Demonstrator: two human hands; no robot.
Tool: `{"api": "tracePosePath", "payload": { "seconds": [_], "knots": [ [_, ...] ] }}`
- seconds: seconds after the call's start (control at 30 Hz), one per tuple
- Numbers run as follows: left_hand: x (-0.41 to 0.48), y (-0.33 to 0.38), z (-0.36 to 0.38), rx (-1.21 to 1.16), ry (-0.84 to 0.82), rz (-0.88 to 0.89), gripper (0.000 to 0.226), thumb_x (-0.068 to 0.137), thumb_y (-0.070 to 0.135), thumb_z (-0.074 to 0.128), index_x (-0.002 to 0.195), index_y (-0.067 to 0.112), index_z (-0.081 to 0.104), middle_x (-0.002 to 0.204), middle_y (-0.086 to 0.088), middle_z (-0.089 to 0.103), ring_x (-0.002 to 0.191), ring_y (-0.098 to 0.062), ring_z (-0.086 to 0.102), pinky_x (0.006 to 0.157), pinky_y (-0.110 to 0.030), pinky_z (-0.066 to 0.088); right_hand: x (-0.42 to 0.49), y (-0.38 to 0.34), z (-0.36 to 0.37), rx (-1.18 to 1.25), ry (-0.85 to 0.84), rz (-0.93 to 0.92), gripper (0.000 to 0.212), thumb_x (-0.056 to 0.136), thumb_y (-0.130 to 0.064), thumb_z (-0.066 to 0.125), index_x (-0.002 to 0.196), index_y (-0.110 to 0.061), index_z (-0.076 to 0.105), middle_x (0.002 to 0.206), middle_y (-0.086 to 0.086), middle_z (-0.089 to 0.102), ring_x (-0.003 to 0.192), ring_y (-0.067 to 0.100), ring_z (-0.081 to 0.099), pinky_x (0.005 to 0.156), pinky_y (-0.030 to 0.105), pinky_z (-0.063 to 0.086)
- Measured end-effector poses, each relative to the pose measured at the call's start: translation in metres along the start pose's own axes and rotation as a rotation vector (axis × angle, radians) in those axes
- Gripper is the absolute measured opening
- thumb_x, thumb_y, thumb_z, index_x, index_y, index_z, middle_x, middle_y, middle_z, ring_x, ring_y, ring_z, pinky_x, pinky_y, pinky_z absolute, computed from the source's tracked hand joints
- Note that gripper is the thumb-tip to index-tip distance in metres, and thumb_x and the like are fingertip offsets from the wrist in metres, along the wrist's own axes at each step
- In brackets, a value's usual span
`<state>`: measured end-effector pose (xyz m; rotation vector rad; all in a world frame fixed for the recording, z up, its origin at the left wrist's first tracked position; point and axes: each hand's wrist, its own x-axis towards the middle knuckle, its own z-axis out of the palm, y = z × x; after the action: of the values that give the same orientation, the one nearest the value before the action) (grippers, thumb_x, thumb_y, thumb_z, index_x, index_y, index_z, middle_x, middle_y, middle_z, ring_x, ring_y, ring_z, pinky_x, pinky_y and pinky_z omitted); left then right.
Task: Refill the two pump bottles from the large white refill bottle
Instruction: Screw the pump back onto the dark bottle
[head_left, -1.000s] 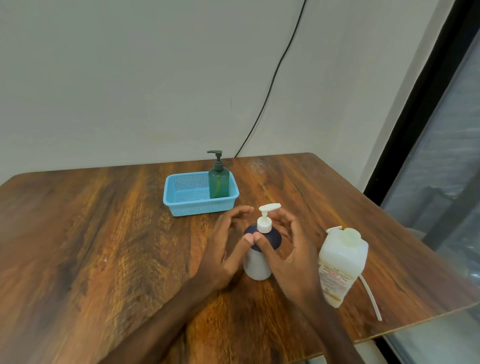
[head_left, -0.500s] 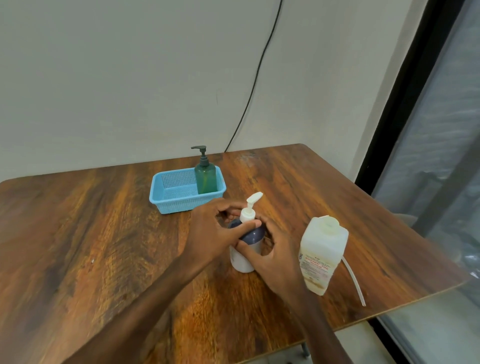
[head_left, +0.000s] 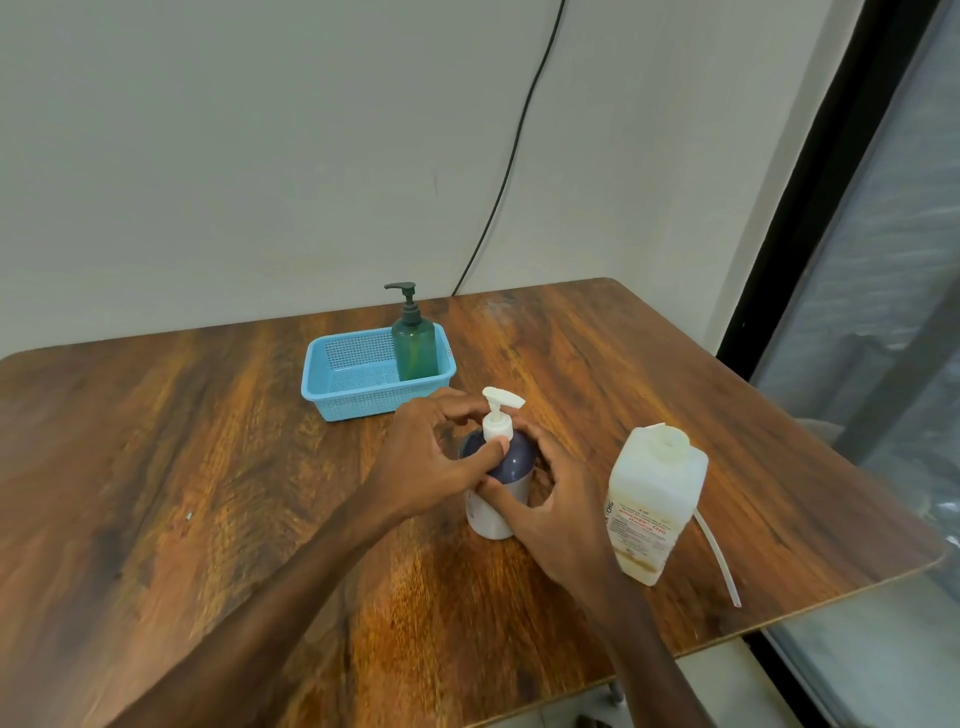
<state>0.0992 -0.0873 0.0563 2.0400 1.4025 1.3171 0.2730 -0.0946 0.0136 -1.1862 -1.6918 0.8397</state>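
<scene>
While both hands are gripping it, the white pump bottle (head_left: 498, 483) is standing upright on the table (head_left: 208, 467).
Left hand (head_left: 431, 462) is pinching its pump collar; right hand (head_left: 556, 509) is clasping its body, just left of the refill bottle (head_left: 654, 509).

A plain indoor room: bare wall (head_left: 260, 156), wooden table (head_left: 156, 493) beside a dark-framed window (head_left: 883, 312).

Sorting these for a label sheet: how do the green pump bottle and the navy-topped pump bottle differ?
The green pump bottle is translucent green with a dark pump; the navy-topped pump bottle has a white body and white pump. The green one stands in the blue basket, untouched; the navy-topped one stands on the table, held by both hands. Both stand upright.
</scene>
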Motion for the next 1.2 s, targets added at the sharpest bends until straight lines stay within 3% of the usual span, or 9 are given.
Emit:
{"api": "tracePosePath", "payload": {
  "seconds": [0.07,0.2,0.4,0.53,0.63,0.8,0.93,1.07,1.2],
  "knots": [
    [0.001,0.001,0.004,-0.013,0.02,-0.011,0.032,0.082,0.015,0.088,0.105,0.035,0.078,0.101,0.014,0.077,0.1,-0.012,0.07,0.084,-0.029,0.056,0.0,0.001,0.0,0.009,0.0,-0.004,0.069,0.077,-0.052,0.082,0.133,-0.052,0.043,0.131,-0.04,0.049,0.121,-0.008,0.054,0.105,0.02,0.048],
    [0.002,-0.003,0.005,-0.015,0.073,-0.051,0.021,0.081,0.032,0.09,0.098,0.026,0.08,0.097,0.01,0.076,0.097,-0.009,0.07,0.079,-0.031,0.057,-0.001,0.002,0.0,0.014,0.003,0.004,0.082,0.073,-0.064,0.076,0.145,-0.037,0.047,0.145,-0.019,0.055,0.127,0.005,0.056,0.109,0.034,0.05],
    [0.0,0.004,0.005,0.028,0.194,-0.054,0.029,0.072,0.047,0.092,0.094,0.038,0.076,0.086,0.013,0.071,0.086,-0.006,0.067,0.065,-0.016,0.051,-0.002,0.001,0.0,-0.018,-0.009,0.007,0.081,0.078,-0.055,0.079,0.148,-0.035,0.043,0.146,-0.017,0.053,0.129,0.004,0.053,0.107,0.029,0.05],
    [0.003,0.007,0.003,0.029,0.16,-0.054,0.032,0.069,0.043,0.095,0.091,0.047,0.072,0.087,0.016,0.073,0.09,-0.005,0.069,0.069,-0.024,0.055,-0.001,0.002,0.001,-0.032,-0.006,0.009,0.078,0.079,-0.053,0.08,0.146,-0.034,0.045,0.145,-0.016,0.054,0.126,0.002,0.052,0.103,0.021,0.047],
    [0.003,0.008,0.003,0.054,0.123,-0.033,0.034,0.07,0.043,0.095,0.094,0.05,0.071,0.089,0.016,0.073,0.092,-0.006,0.069,0.071,-0.027,0.055,0.0,0.003,0.001,-0.039,-0.003,0.015,0.081,0.078,-0.056,0.08,0.148,-0.034,0.045,0.147,-0.017,0.054,0.129,0.004,0.053,0.105,0.024,0.047],
    [0.004,0.003,-0.001,0.055,0.063,-0.045,0.025,0.076,0.041,0.091,0.098,0.04,0.079,0.091,0.016,0.077,0.09,-0.008,0.071,0.073,-0.032,0.058,0.0,0.004,0.001,-0.031,-0.004,0.013,0.083,0.078,-0.058,0.079,0.149,-0.033,0.044,0.148,-0.017,0.053,0.13,0.007,0.054,0.108,0.033,0.051],
    [0.005,0.003,-0.005,0.041,-0.004,-0.037,0.03,0.08,0.033,0.09,0.108,0.03,0.081,0.102,0.015,0.078,0.099,-0.003,0.071,0.08,-0.026,0.06,0.0,0.003,0.001,-0.032,-0.001,0.003,0.082,0.078,-0.056,0.081,0.148,-0.036,0.044,0.148,-0.018,0.052,0.13,0.005,0.053,0.108,0.031,0.05],
    [0.008,0.005,-0.005,-0.028,-0.051,-0.053,0.031,0.079,0.019,0.092,0.106,0.026,0.078,0.102,0.015,0.078,0.099,0.002,0.073,0.083,-0.016,0.058,0.0,0.002,0.0,-0.009,-0.009,-0.012,0.078,0.079,-0.051,0.083,0.144,-0.041,0.043,0.14,-0.026,0.052,0.126,0.001,0.055,0.107,0.029,0.051],
    [0.009,0.004,-0.005,-0.028,0.009,-0.082,0.035,0.075,0.028,0.095,0.105,0.018,0.081,0.098,0.011,0.08,0.095,-0.004,0.076,0.083,-0.036,0.064,0.0,0.003,0.0,0.004,-0.015,-0.013,0.076,0.078,-0.057,0.08,0.144,-0.039,0.045,0.143,-0.023,0.053,0.128,0.001,0.054,0.105,0.027,0.052]
  ]
}}
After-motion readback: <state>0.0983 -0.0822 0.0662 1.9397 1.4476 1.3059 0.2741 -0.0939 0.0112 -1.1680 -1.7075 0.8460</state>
